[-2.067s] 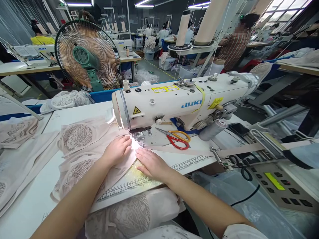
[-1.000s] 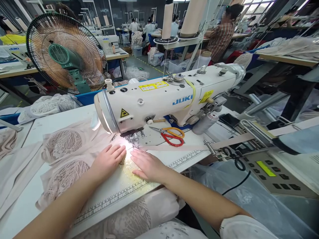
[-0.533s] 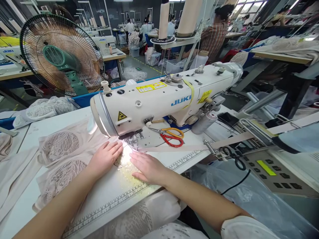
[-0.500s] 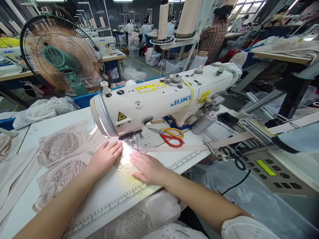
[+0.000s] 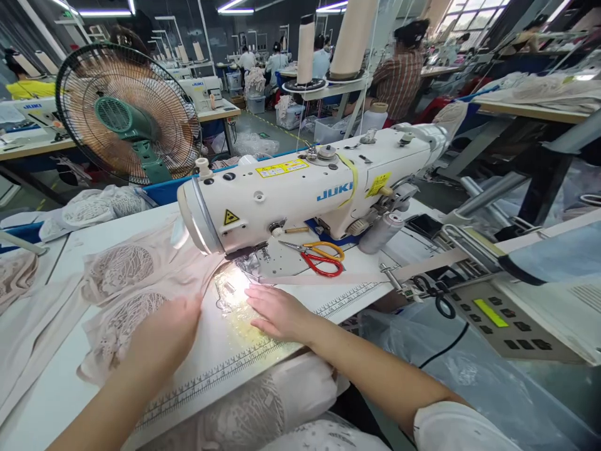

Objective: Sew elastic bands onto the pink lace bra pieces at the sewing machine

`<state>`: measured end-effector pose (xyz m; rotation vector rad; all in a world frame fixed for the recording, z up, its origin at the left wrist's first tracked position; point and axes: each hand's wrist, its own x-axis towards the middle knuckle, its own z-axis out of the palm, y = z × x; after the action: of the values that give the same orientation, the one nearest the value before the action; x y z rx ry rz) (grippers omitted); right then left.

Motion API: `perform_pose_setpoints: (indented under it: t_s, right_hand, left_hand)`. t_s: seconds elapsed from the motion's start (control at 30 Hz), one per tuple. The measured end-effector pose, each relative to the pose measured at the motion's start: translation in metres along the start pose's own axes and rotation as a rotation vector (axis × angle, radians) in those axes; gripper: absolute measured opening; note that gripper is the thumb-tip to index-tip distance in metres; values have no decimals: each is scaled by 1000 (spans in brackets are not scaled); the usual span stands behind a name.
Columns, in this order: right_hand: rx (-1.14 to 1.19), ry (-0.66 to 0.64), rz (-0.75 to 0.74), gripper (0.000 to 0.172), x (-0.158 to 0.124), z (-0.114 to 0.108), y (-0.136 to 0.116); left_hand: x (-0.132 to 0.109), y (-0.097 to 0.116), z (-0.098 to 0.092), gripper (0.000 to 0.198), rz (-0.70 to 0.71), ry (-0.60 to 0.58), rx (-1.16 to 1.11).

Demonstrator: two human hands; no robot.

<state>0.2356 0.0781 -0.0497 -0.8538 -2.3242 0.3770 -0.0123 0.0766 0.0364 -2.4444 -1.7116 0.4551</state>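
Pinching cloth (image 5: pixel 182 275), the left hand (image 5: pixel 171 329) could stretch it by tugging; the right hand (image 5: pixel 280 311), fingers flat and close-set, rests near the sewing machine (image 5: pixel 286 194).

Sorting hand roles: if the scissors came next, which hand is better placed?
Likely the right hand: open, palm down and clearly nearer the scissors. The left hand is farther off, blurred at the edge of the beige fabric; its grip is unclear.

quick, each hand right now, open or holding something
Left hand: curled at the beige fabric, seemingly pinching its edge; too blurred to be sure.
Right hand: open, palm down on the white table, nothing visibly held.
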Motion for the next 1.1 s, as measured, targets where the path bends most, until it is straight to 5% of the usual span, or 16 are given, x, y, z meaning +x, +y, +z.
perform_pose_setpoints:
  t_s: [0.13,0.23,0.33,0.47,0.63,0.9,1.1]
  right_hand:
    - [261,-96,95,29,-26,-33,-32]
    - [273,-449,123,29,-61,-58,-53]
    - [84,-573,302,31,-95,-65,-57]
    - [-126,-505,418,35,-132,-47,-49]
    - [-272,-219,400,34,-155,-23,-44]
    - [-132,-263,188,17,-124,-37,-63]
    - [-10,-250,66,27,-102,-60,-78]
  left_hand:
    - [-46,-4,-1,45,-152,-291,-56]
    - [-53,-10,8,44,-175,-306,-92]
    - [-43,-21,21,46,-233,-200,-145]
    - [-30,-32,38,49,-284,-98,-212]
    - [-45,-27,45,49,-267,-1,-281]
    - [-108,-5,62,45,-140,386,-561]
    - [-137,37,67,38,44,495,-869]
